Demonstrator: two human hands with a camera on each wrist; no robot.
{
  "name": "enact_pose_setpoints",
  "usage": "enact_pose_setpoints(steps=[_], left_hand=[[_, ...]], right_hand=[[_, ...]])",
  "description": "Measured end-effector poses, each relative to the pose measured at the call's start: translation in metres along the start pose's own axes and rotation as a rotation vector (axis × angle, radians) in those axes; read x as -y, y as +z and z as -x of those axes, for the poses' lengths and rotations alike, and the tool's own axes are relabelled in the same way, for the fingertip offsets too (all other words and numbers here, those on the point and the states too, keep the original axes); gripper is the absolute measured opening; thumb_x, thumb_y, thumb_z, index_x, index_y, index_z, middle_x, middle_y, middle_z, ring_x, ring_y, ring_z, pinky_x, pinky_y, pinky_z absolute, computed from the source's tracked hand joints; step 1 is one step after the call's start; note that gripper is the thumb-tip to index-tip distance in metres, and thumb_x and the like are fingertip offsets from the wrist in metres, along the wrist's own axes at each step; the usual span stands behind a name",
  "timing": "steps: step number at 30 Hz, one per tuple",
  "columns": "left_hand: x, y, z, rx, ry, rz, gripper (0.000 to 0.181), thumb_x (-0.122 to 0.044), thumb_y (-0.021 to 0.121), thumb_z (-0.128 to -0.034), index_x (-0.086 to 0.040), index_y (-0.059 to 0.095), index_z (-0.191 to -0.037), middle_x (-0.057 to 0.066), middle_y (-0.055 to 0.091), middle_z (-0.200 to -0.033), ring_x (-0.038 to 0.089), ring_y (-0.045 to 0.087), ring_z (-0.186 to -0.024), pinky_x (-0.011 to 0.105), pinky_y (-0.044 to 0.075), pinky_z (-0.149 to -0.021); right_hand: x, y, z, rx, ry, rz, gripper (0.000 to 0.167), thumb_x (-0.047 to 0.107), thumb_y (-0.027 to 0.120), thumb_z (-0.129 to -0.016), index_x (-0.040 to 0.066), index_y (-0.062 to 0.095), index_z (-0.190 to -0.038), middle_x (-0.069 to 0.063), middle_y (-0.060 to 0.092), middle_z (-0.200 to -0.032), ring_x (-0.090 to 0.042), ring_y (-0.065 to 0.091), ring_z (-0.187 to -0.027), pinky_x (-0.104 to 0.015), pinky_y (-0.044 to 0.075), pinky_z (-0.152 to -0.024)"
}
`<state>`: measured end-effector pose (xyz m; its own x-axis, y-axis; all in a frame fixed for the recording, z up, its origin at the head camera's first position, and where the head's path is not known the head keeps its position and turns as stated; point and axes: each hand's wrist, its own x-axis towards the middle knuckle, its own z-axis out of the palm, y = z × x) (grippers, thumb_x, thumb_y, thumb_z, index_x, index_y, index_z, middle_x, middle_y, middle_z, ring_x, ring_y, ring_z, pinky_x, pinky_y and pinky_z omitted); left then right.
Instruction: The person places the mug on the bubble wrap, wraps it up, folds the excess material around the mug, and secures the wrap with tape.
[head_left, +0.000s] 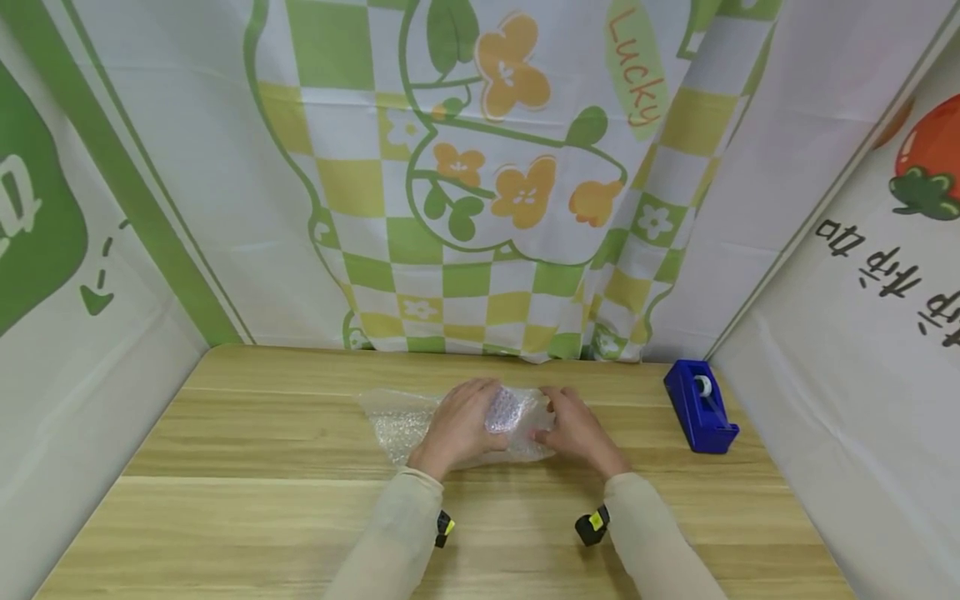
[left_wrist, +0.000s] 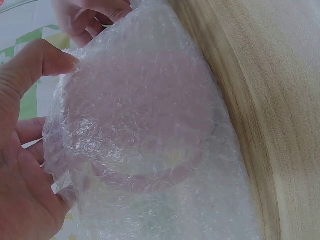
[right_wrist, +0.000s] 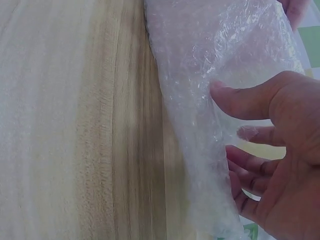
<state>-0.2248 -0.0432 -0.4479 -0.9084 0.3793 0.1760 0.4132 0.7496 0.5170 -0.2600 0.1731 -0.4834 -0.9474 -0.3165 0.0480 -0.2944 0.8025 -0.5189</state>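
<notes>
A sheet of clear bubble wrap (head_left: 397,429) lies on the table, wrapped over a flat pale pink thing with a rounded edge (left_wrist: 145,100); its kind is blurred by the wrap. My left hand (head_left: 459,425) grips the wrapped thing, thumb on the near face and fingers behind, as the left wrist view shows. At the other end, my right hand (head_left: 576,429) holds the wrap's loose end. In the right wrist view the thumb (right_wrist: 235,97) presses the wrap's near side, while curled fingers (right_wrist: 250,165) reach behind it.
A blue tape dispenser (head_left: 701,408) with a roll of clear tape stands at the table's right. The wooden table (head_left: 247,517) meets a patterned curtain (head_left: 480,300) at the back. White printed cloth walls (head_left: 840,358) close in both sides.
</notes>
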Motion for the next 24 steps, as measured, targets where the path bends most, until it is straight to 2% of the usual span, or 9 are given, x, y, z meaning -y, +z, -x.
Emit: enact_pose_setpoints(steps=[4, 8, 10, 13, 16, 19, 21, 24], left_hand=[[-0.0004, -0.0002, 0.0003, 0.005, -0.007, 0.010, 0.086, -0.022, 0.090, -0.0724, 0.004, 0.050, -0.144, 0.021, 0.051, -0.148, 0.039, 0.044, -0.138, 0.052, 0.029, -0.118], [0.0000, 0.0001, 0.0008, 0.008, -0.011, 0.016, 0.085, -0.022, 0.089, -0.0727, 0.004, 0.050, -0.144, 0.021, 0.050, -0.148, 0.038, 0.043, -0.139, 0.052, 0.028, -0.119], [0.0000, 0.0000, 0.0011, 0.005, -0.010, 0.016, 0.085, -0.022, 0.089, -0.0728, 0.004, 0.050, -0.144, 0.020, 0.050, -0.148, 0.038, 0.043, -0.139, 0.052, 0.028, -0.119], [-0.0003, -0.0004, 0.0018, 0.000, -0.008, 0.017, 0.085, -0.022, 0.089, -0.0728, 0.005, 0.050, -0.144, 0.021, 0.050, -0.148, 0.039, 0.043, -0.139, 0.052, 0.028, -0.119], [-0.0007, -0.0007, 0.0022, -0.004, -0.011, 0.014, 0.086, -0.022, 0.090, -0.0728, 0.004, 0.050, -0.144, 0.020, 0.050, -0.148, 0.038, 0.044, -0.139, 0.052, 0.028, -0.119], [-0.0008, -0.0007, 0.0019, 0.002, -0.020, 0.015, 0.087, -0.023, 0.090, -0.0729, 0.003, 0.049, -0.145, 0.019, 0.049, -0.149, 0.037, 0.043, -0.140, 0.052, 0.028, -0.119], [-0.0007, -0.0005, 0.0016, 0.004, -0.021, 0.020, 0.088, -0.022, 0.090, -0.0727, 0.003, 0.048, -0.146, 0.019, 0.049, -0.150, 0.037, 0.043, -0.140, 0.052, 0.027, -0.119], [-0.0004, -0.0003, 0.0016, 0.004, -0.019, 0.022, 0.088, -0.022, 0.090, -0.0727, 0.003, 0.048, -0.146, 0.019, 0.049, -0.150, 0.037, 0.043, -0.140, 0.052, 0.027, -0.119]], right_hand=[[0.0002, -0.0009, 0.0001, -0.001, 0.017, -0.014, 0.056, 0.012, 0.086, -0.080, -0.006, 0.060, -0.126, -0.016, 0.064, -0.103, -0.028, 0.063, -0.089, -0.045, 0.055, -0.080], [-0.0019, 0.0008, 0.0016, -0.035, 0.031, -0.040, 0.034, 0.009, 0.086, -0.080, -0.001, 0.065, -0.105, -0.010, 0.065, -0.093, -0.023, 0.063, -0.081, -0.040, 0.055, -0.073], [-0.0035, 0.0028, 0.0017, -0.051, 0.031, -0.034, 0.028, 0.009, 0.086, -0.080, 0.001, 0.066, -0.098, -0.007, 0.064, -0.088, -0.020, 0.062, -0.078, -0.037, 0.054, -0.071], [-0.0058, 0.0059, 0.0009, -0.062, -0.010, 0.011, 0.026, 0.012, 0.087, -0.079, 0.003, 0.068, -0.093, -0.005, 0.062, -0.085, -0.018, 0.058, -0.077, -0.037, 0.052, -0.071], [-0.0065, 0.0075, 0.0001, -0.074, -0.074, 0.080, 0.024, 0.016, 0.088, -0.079, 0.004, 0.071, -0.091, -0.008, 0.061, -0.093, -0.025, 0.057, -0.089, -0.041, 0.052, -0.080], [-0.0049, 0.0062, -0.0002, -0.055, -0.124, 0.148, 0.023, 0.021, 0.087, -0.081, 0.008, 0.071, -0.090, -0.013, 0.060, -0.109, -0.035, 0.053, -0.109, -0.053, 0.045, -0.094], [-0.0039, 0.0046, -0.0004, -0.013, -0.127, 0.183, 0.022, 0.025, 0.084, -0.084, 0.012, 0.068, -0.090, -0.014, 0.060, -0.118, -0.039, 0.049, -0.120, -0.059, 0.038, -0.099], [-0.0029, 0.0023, -0.0009, 0.075, -0.102, 0.206, 0.021, 0.029, 0.080, -0.088, 0.016, 0.064, -0.095, -0.012, 0.062, -0.118, -0.039, 0.052, -0.118, -0.062, 0.032, -0.099]])
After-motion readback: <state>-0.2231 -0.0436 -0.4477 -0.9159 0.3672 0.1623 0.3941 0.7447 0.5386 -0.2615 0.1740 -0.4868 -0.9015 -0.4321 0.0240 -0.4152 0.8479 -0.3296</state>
